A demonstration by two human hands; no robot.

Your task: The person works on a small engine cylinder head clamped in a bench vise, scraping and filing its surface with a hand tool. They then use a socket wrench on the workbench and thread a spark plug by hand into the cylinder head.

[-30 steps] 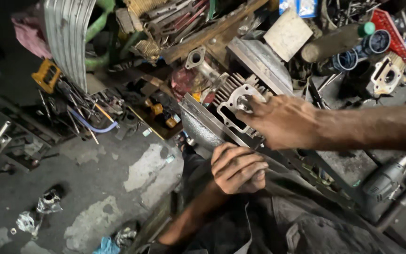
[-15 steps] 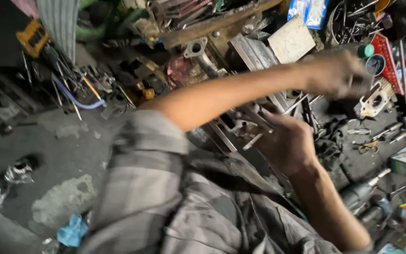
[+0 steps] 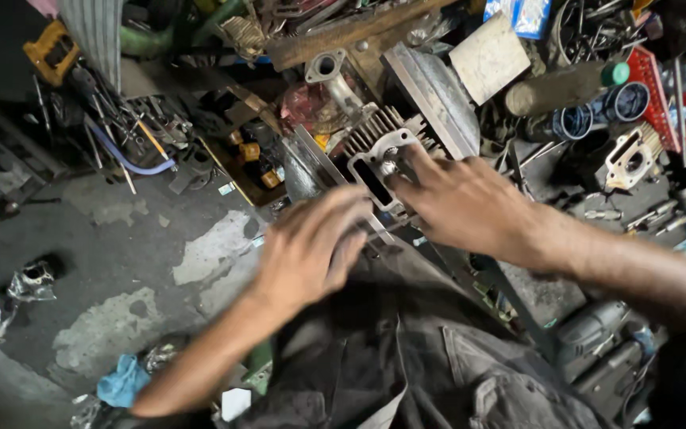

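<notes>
A grey finned engine cylinder point(image 3: 379, 151) with a rectangular port lies on a metal rail point(image 3: 315, 171) in front of my knees. My right hand point(image 3: 458, 202) comes in from the right and grips the cylinder's near side, fingers spread over the fins and thumb by the port. My left hand point(image 3: 311, 246) is blurred just left of and below the cylinder. Its fingers are apart and hold nothing, with the fingertips close to the cylinder's lower edge. My dark trousers point(image 3: 406, 357) fill the bottom middle.
Piles of metal parts surround the cylinder: an aluminium casting point(image 3: 629, 155), a red crate point(image 3: 660, 95), a wooden beam point(image 3: 343, 36), a dark cylinder with a green cap point(image 3: 565, 87). Tools and a blue hose point(image 3: 125, 155) lie left. Stained concrete floor point(image 3: 121, 246) with a blue rag point(image 3: 125, 380).
Half a second ago my left arm reached across to the far right clutter. It has drawn back and now hovers beside the cylinder. My right hand stays on the cylinder.
</notes>
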